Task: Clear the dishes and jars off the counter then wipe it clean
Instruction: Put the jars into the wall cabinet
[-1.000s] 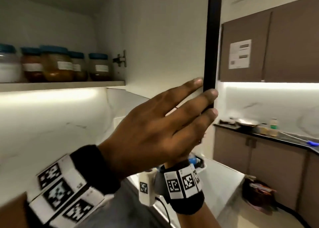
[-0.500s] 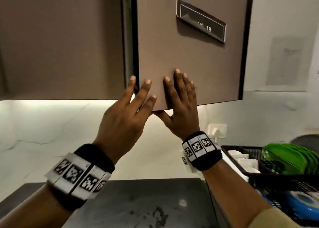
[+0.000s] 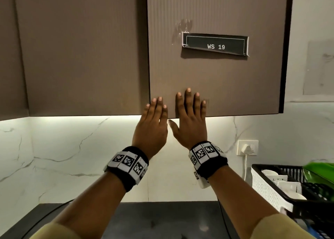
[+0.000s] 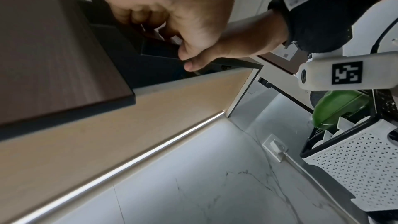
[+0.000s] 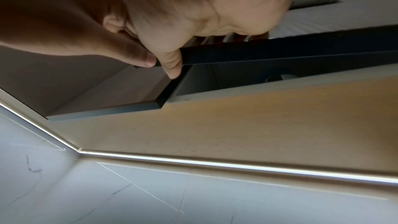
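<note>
Observation: both hands lie flat against the lower corner of the upper cabinet door marked "WS 19". The left hand has its straight fingers on the door's left edge; the right hand is spread on the door face just beside it. Neither hand grasps anything; the fingers are extended and pressing.

Change noted: one second ago the door stood wide open, showing a shelf of blue-lidded jars. Half a second ago it was swung most of the way round. Now, in the head view, it sits nearly flush with the neighbouring door. The wrist views, however, show a dark gap between the door's bottom edge and the cabinet underside, so closure is not complete.

Location of task items: the jars are hidden behind the door, presumably on the shelf inside; one round blue-rimmed shape shows through the gap. Dishes stand in the dish rack at right. The dark tabletop below shows smudges.

Assessment: the clearing stage appears essentially finished. Wiping has probably not begun; no cloth is visible.
</note>
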The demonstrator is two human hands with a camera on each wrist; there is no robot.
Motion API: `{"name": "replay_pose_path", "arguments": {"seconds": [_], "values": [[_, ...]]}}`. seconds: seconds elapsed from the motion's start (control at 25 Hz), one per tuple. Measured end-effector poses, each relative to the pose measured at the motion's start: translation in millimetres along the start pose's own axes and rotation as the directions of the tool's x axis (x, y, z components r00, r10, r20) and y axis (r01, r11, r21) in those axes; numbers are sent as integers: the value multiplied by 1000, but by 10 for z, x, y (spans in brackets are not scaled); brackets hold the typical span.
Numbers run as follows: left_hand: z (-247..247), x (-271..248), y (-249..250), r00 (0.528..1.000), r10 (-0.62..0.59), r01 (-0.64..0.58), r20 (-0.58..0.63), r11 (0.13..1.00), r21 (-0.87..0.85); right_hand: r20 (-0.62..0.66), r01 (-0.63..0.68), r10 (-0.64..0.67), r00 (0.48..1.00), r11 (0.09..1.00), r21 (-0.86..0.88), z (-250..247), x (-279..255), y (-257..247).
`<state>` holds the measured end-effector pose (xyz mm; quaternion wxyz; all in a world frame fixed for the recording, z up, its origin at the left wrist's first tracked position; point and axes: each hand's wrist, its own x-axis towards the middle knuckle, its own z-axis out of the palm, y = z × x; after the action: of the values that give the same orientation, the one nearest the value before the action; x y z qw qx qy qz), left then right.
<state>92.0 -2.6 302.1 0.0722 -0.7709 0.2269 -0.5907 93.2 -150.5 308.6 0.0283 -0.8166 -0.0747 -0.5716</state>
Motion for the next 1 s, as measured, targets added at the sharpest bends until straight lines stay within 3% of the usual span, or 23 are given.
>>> {"name": "replay_pose_path", "arguments": {"seconds": [0.2,0.56,0.84,1.0], "values": [[406,-41,-2,992,-86,92,88,993,-71,49,-69,69,996,998,-7,334,-22,-40],[873,12,-41,995,-86,91,56,991,-101,24,-101,105,994,986,-129,673,23,-33],[894,5,-55,994,-83,90,75,991,-99,34,-117,124,992,981,-155,696,11,-83],[783,-18,-89,986,-70,82,153,994,-73,120,-146,164,979,978,-147,627,-31,-154]]}}
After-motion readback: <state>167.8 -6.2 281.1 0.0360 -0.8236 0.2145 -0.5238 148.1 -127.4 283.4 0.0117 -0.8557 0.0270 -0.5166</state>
